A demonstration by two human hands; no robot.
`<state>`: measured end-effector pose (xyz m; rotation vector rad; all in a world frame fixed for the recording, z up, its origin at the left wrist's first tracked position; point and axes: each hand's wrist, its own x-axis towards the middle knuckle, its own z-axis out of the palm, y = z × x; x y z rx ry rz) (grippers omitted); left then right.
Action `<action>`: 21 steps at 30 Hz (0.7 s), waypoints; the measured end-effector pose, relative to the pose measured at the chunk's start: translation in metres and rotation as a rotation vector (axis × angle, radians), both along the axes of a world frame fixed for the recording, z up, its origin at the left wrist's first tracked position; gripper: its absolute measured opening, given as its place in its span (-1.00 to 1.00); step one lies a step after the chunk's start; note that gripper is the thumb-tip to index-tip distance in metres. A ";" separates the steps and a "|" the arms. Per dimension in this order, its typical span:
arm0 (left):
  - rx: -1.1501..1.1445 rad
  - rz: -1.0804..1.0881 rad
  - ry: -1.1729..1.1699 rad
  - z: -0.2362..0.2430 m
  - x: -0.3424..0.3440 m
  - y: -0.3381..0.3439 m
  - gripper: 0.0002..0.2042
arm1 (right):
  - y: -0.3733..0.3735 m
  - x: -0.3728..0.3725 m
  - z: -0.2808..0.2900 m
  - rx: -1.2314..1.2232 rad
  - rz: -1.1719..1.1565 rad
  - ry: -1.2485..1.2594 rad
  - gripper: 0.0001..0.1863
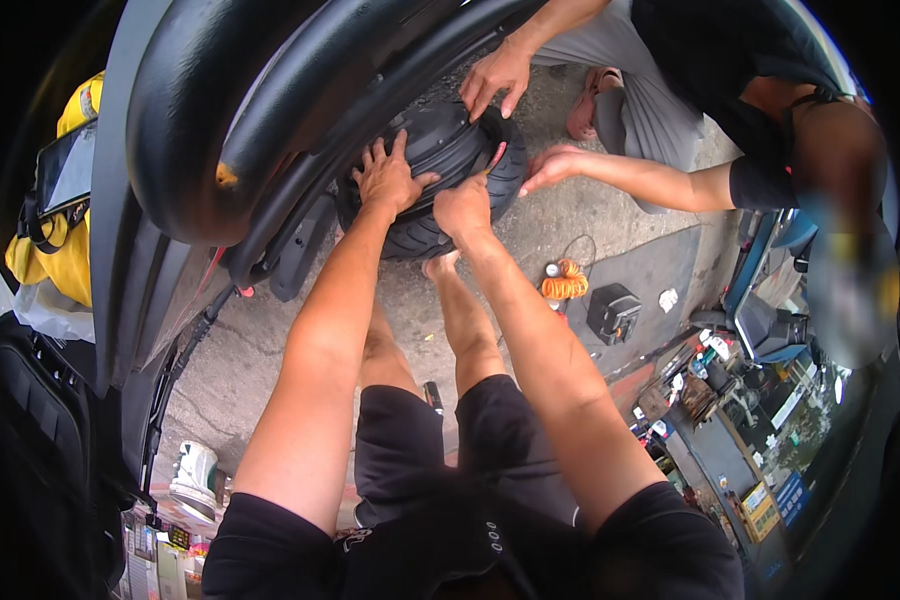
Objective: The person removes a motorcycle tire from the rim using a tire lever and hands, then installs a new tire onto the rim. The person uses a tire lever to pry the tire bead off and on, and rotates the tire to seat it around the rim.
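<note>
The wheel [440, 140] is at the upper middle, close beside the black bodywork [200, 120] of a vehicle, above the concrete floor [270, 350]. Its tyre [413, 240] has a deep tread and runs around a dark, ridged hub. The left hand [388, 182] lies on the wheel's left side, its fingers spread. The right hand [462, 212] is at the lower right of the hub, by the tyre, its fingers curled tightly into a fist; I cannot tell what they close on. A thin red piece [497, 155] shows just above that fist, inside the tyre's edge.

A co-worker's upper hand [497, 75] reaches onto the top of the wheel, fingers pointing down. The co-worker's lower hand [552, 168] is just beside the tyre's right edge; whether it touches is unclear.

To the right, an orange coiled hose [567, 283] lies by a small gauge [552, 270]. A black box [613, 312] stands on a grey mat [655, 275], near a crumpled white scrap [668, 299].
</note>
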<state>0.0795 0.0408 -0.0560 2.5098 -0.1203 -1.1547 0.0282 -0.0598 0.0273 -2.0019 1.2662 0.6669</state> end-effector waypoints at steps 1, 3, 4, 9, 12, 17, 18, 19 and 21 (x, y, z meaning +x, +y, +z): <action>0.008 -0.001 0.005 0.002 0.001 0.001 0.07 | 0.000 0.007 0.003 -0.034 0.056 0.026 -0.15; 0.021 -0.001 0.016 0.005 0.003 0.001 0.06 | -0.016 -0.001 0.019 0.135 -0.097 0.004 -0.27; 0.022 0.010 0.006 0.005 0.008 0.000 0.06 | -0.022 -0.002 0.027 0.223 -0.164 -0.014 -0.33; 0.050 0.097 0.029 0.011 0.005 -0.003 0.09 | 0.026 -0.039 0.064 -0.045 -0.054 -0.351 -0.62; 0.035 0.153 -0.071 0.012 -0.004 -0.001 0.10 | 0.006 -0.072 0.100 0.210 -0.233 -0.309 -0.60; 0.007 0.212 -0.374 -0.011 -0.029 0.003 0.14 | -0.039 -0.095 0.165 0.422 -0.102 -0.170 -0.62; 0.006 0.231 -0.428 -0.014 -0.032 0.003 0.15 | -0.051 -0.092 0.169 0.434 0.038 -0.065 -0.60; -0.020 0.257 -0.504 -0.016 -0.036 0.001 0.11 | -0.064 -0.090 0.167 0.412 0.155 -0.016 -0.57; 0.013 0.283 -0.591 -0.016 -0.049 -0.003 0.07 | -0.077 -0.082 0.167 0.334 0.317 0.007 -0.55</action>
